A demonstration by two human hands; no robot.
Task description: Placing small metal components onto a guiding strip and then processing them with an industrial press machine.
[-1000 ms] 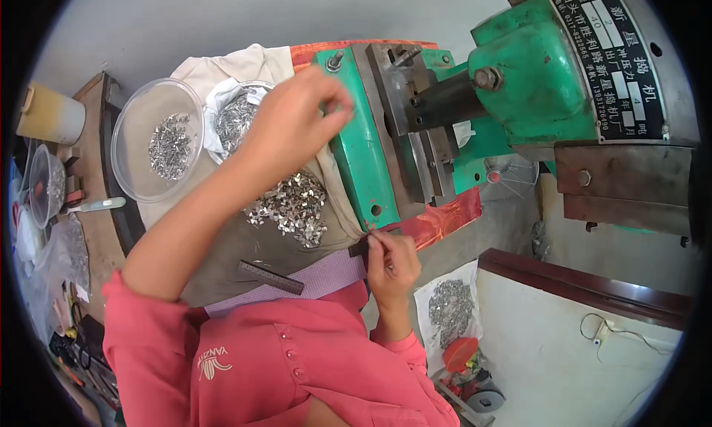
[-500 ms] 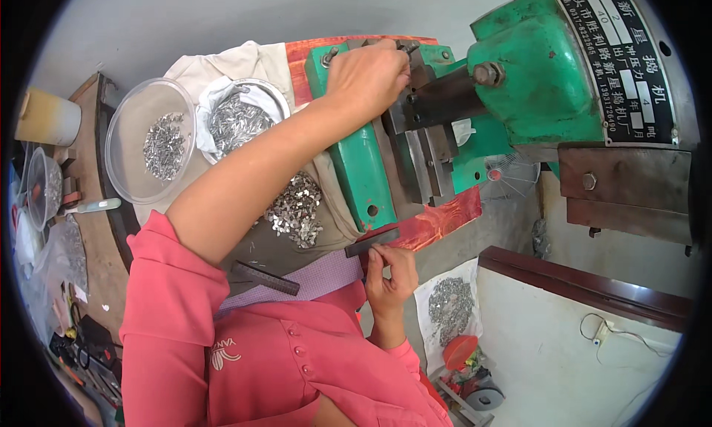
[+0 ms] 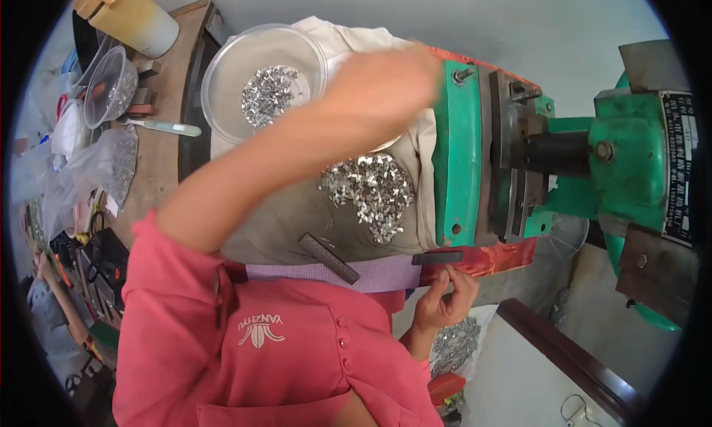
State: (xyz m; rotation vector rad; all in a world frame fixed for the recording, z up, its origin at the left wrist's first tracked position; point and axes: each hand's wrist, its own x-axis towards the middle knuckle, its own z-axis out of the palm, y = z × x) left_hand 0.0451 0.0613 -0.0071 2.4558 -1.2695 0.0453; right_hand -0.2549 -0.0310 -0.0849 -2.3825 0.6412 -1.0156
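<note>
My left hand (image 3: 404,78), blurred by motion, is beside the near-left edge of the green press base (image 3: 461,182); its fingers cannot be made out. Under my left forearm lies a bowl, almost wholly hidden. Close by, a heap of small shiny metal pieces (image 3: 374,193) rests on the grey-brown cloth (image 3: 271,230). My right hand (image 3: 447,302) is closed, thumb and forefinger together, at the lower edge of a short dark bar (image 3: 437,258). Whether it grips that bar or some small thing is unclear.
Left of the arm, a clear round tub (image 3: 215,104) holds small metal pieces (image 3: 268,93). A dark ridged strip (image 3: 328,258) lies at the cloth's front. The press head (image 3: 630,156) stands at right. A wooden bench (image 3: 165,156) holds a yellow-and-white cup (image 3: 137,19). Another person's arm (image 3: 65,301) shows far left.
My left hand has drawn away from the press's metal blocks, leftward past the green base. My right hand stays by the dark bar. The whole view has shifted, so the press appears farther right.
</note>
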